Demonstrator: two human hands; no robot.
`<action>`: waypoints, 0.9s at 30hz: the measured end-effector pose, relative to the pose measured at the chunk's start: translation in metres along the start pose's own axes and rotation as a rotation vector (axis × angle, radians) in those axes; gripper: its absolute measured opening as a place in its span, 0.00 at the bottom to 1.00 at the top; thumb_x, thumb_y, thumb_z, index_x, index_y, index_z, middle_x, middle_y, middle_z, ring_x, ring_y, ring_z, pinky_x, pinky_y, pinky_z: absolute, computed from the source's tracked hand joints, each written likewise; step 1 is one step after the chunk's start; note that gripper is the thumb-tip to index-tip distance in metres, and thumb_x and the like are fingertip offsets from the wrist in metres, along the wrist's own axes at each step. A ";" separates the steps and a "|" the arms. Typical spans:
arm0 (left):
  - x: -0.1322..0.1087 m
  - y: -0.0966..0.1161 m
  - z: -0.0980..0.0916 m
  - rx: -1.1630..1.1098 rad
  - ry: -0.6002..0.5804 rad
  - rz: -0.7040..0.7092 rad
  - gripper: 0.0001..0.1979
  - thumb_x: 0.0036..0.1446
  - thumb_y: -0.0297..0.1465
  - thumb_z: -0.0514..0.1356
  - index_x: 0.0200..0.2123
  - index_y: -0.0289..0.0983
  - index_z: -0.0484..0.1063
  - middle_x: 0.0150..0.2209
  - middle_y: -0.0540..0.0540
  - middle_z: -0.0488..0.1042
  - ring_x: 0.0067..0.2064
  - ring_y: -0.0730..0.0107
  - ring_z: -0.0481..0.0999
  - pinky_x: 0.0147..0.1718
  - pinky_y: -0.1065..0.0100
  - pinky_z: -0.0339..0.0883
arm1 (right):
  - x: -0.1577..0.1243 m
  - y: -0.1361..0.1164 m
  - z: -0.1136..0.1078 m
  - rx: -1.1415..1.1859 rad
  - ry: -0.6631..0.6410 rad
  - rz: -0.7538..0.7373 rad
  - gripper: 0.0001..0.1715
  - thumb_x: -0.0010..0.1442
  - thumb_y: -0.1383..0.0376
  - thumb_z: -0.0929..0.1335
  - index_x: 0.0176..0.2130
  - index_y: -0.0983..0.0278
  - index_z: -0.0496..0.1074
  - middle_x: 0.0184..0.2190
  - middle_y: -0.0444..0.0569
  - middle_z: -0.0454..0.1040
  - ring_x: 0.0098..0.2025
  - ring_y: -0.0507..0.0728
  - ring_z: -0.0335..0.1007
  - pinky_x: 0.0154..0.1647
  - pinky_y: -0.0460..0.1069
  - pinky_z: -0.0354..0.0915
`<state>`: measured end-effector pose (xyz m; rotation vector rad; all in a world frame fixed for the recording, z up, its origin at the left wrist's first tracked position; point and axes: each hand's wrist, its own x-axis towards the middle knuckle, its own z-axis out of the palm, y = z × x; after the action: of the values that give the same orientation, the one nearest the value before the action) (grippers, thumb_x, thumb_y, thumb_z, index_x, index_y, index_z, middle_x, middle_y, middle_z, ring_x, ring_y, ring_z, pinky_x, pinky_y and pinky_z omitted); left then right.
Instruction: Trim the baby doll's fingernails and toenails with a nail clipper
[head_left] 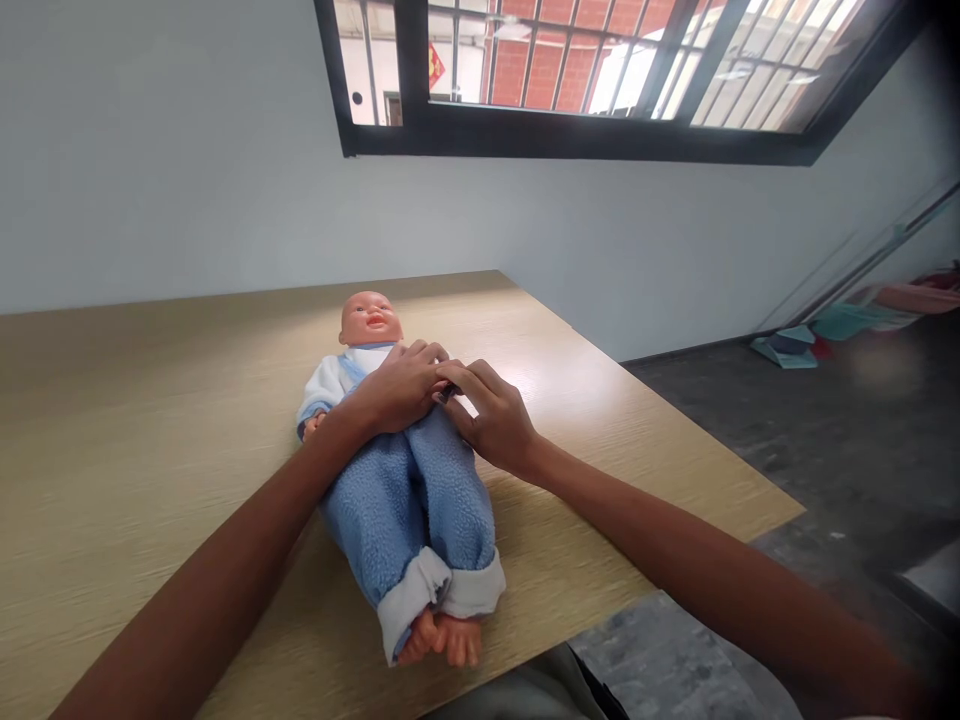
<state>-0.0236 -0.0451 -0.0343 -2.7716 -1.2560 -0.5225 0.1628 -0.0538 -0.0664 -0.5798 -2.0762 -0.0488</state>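
Doll (409,480): supine on table (150,430) | Left hand (407,387): over chest, grip indeterminable | Right hand (495,415): fingers bent at dark item (446,393), hold indeterminable | Step: apparently fine handling | Next: likely needs steady fingertips

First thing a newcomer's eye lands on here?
Probably the doll in blue fleece, lying face up on the wooden table, feet toward the camera. Next, the left hand on its torso and the right hand meeting it at the doll's side. Then the dark-framed, barred window at the top.
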 end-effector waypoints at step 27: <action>-0.001 0.005 -0.006 -0.054 -0.014 0.001 0.14 0.71 0.38 0.49 0.51 0.43 0.69 0.49 0.43 0.71 0.49 0.57 0.69 0.49 0.56 0.60 | -0.006 0.023 -0.005 0.267 0.191 0.196 0.16 0.62 0.60 0.71 0.46 0.58 0.63 0.33 0.42 0.72 0.31 0.51 0.74 0.34 0.49 0.75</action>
<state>-0.0223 -0.0504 -0.0285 -2.8251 -1.2612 -0.5459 0.1787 -0.0372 -0.0732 -0.5866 -1.7956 0.2726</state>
